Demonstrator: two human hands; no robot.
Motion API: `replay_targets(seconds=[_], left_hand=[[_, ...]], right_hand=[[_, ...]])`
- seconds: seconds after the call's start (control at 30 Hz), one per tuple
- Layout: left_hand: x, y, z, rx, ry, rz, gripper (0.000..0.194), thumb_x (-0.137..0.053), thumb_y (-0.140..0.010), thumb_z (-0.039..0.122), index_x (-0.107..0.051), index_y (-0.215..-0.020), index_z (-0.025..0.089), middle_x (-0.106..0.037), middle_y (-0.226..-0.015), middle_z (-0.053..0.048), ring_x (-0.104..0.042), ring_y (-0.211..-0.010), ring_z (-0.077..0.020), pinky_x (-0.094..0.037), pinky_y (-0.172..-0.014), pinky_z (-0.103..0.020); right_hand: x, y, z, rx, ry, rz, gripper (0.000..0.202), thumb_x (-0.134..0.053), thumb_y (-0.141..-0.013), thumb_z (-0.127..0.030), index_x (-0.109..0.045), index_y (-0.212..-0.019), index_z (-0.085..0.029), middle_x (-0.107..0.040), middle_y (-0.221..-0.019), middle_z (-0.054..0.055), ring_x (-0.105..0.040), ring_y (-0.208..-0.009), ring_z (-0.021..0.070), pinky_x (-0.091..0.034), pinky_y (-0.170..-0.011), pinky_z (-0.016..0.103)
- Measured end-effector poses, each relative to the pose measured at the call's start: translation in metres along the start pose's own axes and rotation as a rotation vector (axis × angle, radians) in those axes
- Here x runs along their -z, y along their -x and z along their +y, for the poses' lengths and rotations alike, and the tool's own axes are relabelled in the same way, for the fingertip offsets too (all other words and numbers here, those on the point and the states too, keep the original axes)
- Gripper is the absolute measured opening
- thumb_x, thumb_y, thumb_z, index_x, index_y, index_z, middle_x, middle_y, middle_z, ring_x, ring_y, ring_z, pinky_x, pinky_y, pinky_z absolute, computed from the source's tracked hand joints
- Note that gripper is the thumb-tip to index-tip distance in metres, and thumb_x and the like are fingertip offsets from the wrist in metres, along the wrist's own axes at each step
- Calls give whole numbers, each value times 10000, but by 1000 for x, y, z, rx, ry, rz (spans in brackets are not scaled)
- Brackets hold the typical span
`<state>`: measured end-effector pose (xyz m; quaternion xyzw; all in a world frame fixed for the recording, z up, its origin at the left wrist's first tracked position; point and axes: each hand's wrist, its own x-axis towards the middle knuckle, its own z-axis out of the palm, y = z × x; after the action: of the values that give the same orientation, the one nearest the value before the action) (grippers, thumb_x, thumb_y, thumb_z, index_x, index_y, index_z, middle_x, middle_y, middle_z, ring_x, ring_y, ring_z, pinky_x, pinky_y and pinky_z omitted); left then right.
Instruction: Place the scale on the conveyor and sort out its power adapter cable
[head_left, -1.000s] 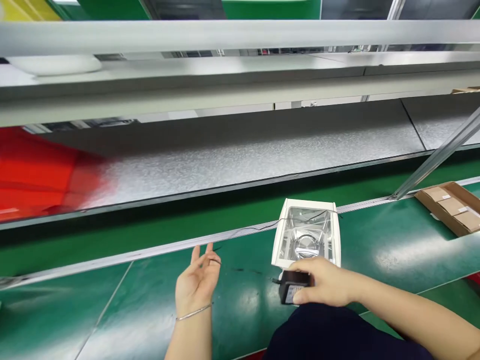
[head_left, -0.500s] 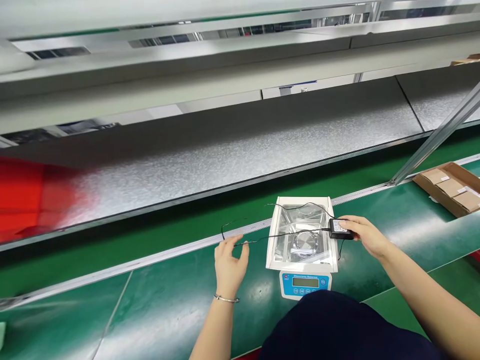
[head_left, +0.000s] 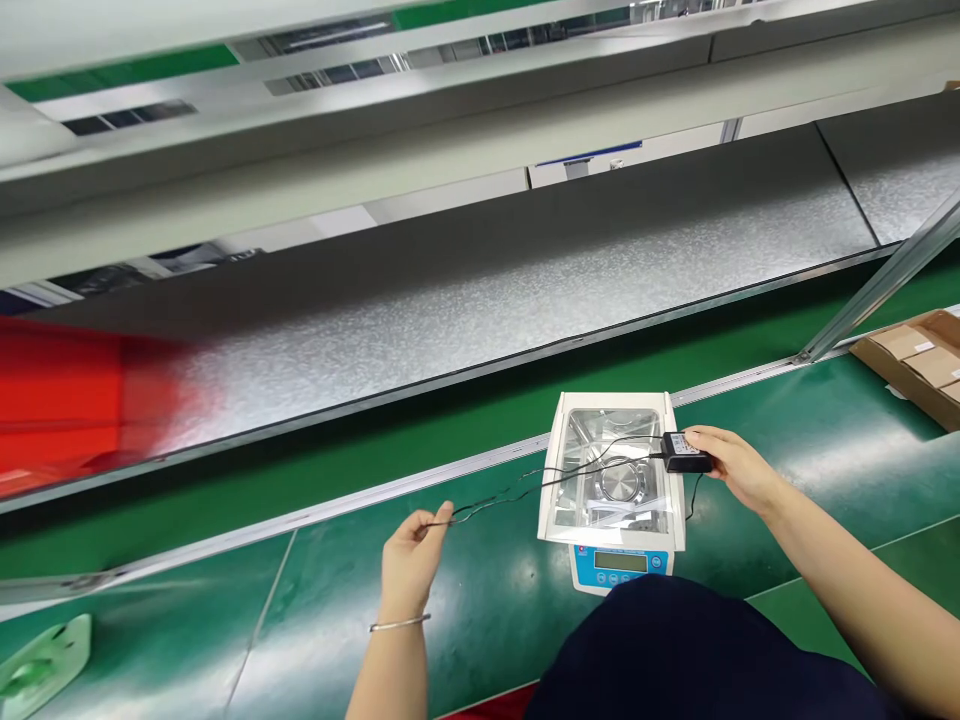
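My right hand (head_left: 731,465) grips a black power adapter (head_left: 684,453) with a white label, above the right edge of the balance. Two strands of thin black cable (head_left: 555,480) run leftward from the adapter. Their other end is pinched between the thumb and fingers of my left hand (head_left: 412,550), which wears a bracelet. Beneath the cable stands a white electronic balance (head_left: 550,460) with a clear-windowed cover and a round metal pan (head_left: 621,480) inside. Its blue control panel (head_left: 589,572) faces me, partly hidden by my dark clothing. A short piece of cable hangs below the adapter.
A cardboard tray (head_left: 919,390) of small brown boxes stands at the right by a metal post (head_left: 862,285). A grey shelf (head_left: 450,330) runs above the green bench (head_left: 330,600). A red bin (head_left: 60,400) sits at left, a pale green object (head_left: 49,660) below it.
My left hand has moved left and slightly down, and its fingers have closed on the cable, drawing it out. My right hand still holds the adapter. The view has shifted slightly left.
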<state>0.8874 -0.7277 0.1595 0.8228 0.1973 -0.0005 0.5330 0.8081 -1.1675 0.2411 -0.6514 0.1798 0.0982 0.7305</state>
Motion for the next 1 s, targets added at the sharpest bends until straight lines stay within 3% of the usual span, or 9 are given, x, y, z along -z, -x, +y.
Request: replay_targets(seconds=[0.13, 0.23, 0.3, 0.43, 0.53, 0.7, 0.8, 0.87, 1.0], left_hand=[[-19, 9, -20, 212, 141, -45, 561, -858, -389, 560, -507, -531, 146, -460, -519, 26, -354, -558, -94, -249, -539, -228], [-31, 16, -29, 335, 298, -82, 538, -897, -295, 457, -566, -576, 140, -532, -574, 18, -475, -589, -106, -391, -590, -221], [-30, 21, -31, 363, 417, -80, 530, -911, -270, 393, -593, -614, 145, -605, -708, 7, -563, -687, -118, -472, -672, -230], [-8, 29, -34, 310, 612, -55, 499, -942, -305, 329, -578, -600, 159, -635, -844, 23, -613, -884, -128, -504, -757, -188], [5, 35, -42, 315, 669, -64, 508, -966, -304, 300, -578, -599, 158, -634, -816, 14, -621, -893, -151, -517, -772, -199], [-10, 47, -63, 342, 500, -188, 564, -972, -337, 374, -558, -653, 157, -614, -743, 13, -622, -885, -143, -457, -792, -177], [-24, 56, -66, 272, 427, -253, 594, -956, -411, 398, -580, -813, 174, -644, -861, -8, -606, -953, -154, -442, -873, -217], [-28, 59, -60, 197, 385, -266, 626, -937, -470, 391, -587, -949, 194, -630, -1037, -35, -572, -1090, -191, -440, -906, -249], [-23, 55, -44, 20, 295, -328, 462, -819, -644, 392, -630, -1020, 199, -537, -1278, -80, -462, -1263, -242, -414, -969, -268]], right_hand=[[-6, -4, -6, -5, 48, 54, 522, -691, -703, -642, -632, -849, -144, -473, -685, -16, -350, -595, 95, -188, -528, 262], [-10, -4, -12, 29, 136, 73, 543, -664, -716, -635, -646, -958, -149, -592, -825, 18, -485, -725, 137, -330, -618, 273], [-12, -3, -13, 88, 185, 45, 541, -673, -730, -598, -631, -1028, -148, -640, -953, 47, -554, -858, 179, -410, -759, 311], [-16, -3, -12, 178, 372, -3, 508, -704, -735, -534, -597, -1087, -184, -643, -997, 47, -582, -867, 206, -456, -803, 366], [-22, -4, -15, 243, 532, 6, 501, -729, -715, -468, -593, -1121, -208, -602, -1030, 49, -570, -871, 208, -473, -817, 387], [-29, 2, -16, 317, 741, 94, 562, -731, -711, -427, -589, -1208, -204, -485, -1127, 85, -514, -955, 220, -474, -895, 424], [-18, 8, -9, 361, 698, 138, 682, -714, -725, -538, -530, -1301, -222, -483, -1170, 93, -515, -912, 212, -488, -827, 410], [-2, 8, -1, 376, 577, 237, 660, -682, -733, -622, -558, -1242, -221, -515, -1164, 99, -532, -892, 214, -482, -795, 402], [30, -6, 19, 171, 240, 334, 708, -645, -697, -755, -592, -1132, -199, -579, -1170, 111, -564, -1017, 261, -462, -905, 426]])
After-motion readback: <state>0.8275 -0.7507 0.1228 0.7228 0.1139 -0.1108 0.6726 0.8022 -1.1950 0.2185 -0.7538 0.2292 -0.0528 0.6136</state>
